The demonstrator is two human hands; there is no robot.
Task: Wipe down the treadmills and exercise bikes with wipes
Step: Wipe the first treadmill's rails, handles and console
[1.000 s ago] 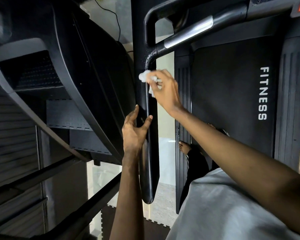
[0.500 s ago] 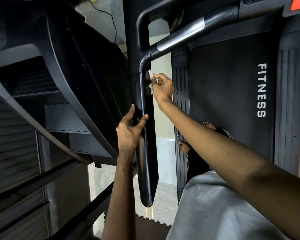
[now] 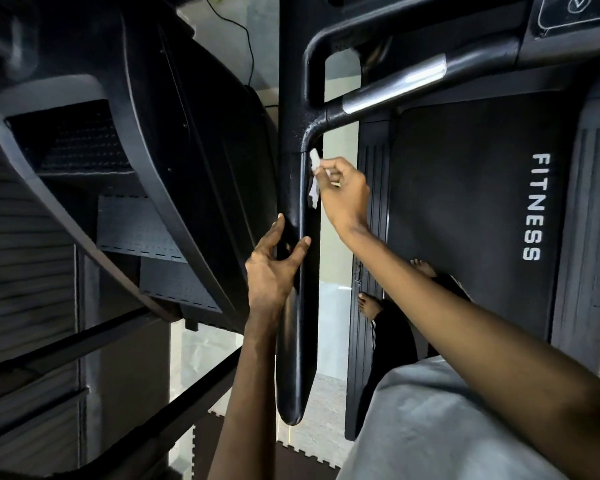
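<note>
A black treadmill fills the view, its belt (image 3: 471,202) printed FITNESS on the right. Its black left side rail (image 3: 297,341) runs down the middle, joined at the top to a curved handlebar (image 3: 392,95) with a silver grip. My right hand (image 3: 343,199) pinches a small white wipe (image 3: 314,178) and holds it against the rail's inner edge just below the handlebar joint. My left hand (image 3: 274,268) rests on the rail's outer side lower down, fingers and thumb spread around it.
A second black machine (image 3: 118,161) leans close on the left, with dark bars (image 3: 84,348) below it. My bare feet (image 3: 369,304) stand at the belt's left edge. The control panel (image 3: 582,8) sits at the top right. Black floor mats (image 3: 291,459) lie below.
My right hand has moved with the wipe from the front of the rail round to its inner right edge, and slid slightly down. My left hand kept its place on the rail.
</note>
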